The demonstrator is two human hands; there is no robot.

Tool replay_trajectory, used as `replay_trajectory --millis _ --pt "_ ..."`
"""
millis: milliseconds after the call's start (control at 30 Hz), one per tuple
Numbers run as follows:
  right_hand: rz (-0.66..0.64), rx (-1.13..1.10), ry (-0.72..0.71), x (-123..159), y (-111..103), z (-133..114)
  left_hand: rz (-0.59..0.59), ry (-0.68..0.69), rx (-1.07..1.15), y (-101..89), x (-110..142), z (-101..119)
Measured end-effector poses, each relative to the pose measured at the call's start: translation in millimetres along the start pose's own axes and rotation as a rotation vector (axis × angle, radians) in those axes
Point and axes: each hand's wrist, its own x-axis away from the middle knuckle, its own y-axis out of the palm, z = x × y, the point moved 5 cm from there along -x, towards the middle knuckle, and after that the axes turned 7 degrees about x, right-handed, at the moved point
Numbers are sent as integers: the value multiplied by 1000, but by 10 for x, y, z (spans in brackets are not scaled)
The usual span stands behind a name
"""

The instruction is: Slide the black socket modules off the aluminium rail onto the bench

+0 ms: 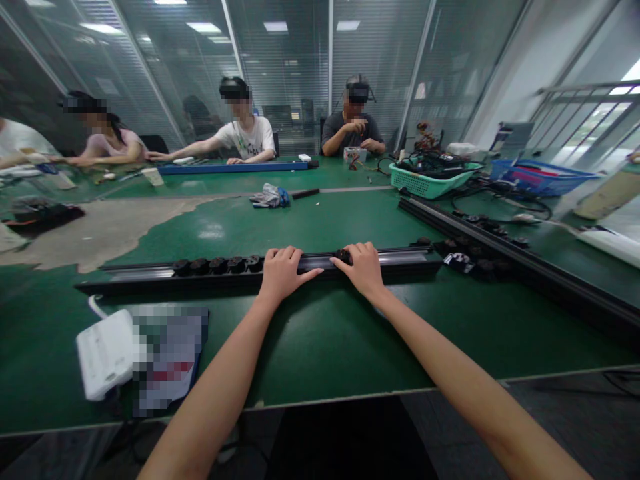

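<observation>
My left hand (283,273) and my right hand (361,269) rest side by side on a long black metal rail (135,279), which lies across the green workbench (320,347). Its top has a silver strip. Round black knobs (215,266) stand in a row along the rail, left of my left hand. The fingers of my right hand curl over one knob (343,255). My thumbs point towards each other. My palms hide the middle of the rail.
A second black rail (520,283) with knobs runs diagonally at right. A white device (105,353) and a blurred sheet (170,353) lie near the front edge. Farther off stand a green basket (430,180) of cables and a blue basket (540,179). Several people work around the table.
</observation>
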Motion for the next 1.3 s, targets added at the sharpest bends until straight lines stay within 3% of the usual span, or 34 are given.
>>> replay_trajectory --millis 1300 --pt "44 16 38 -5 -2 70 -8 -16 21 -2 2 -13"
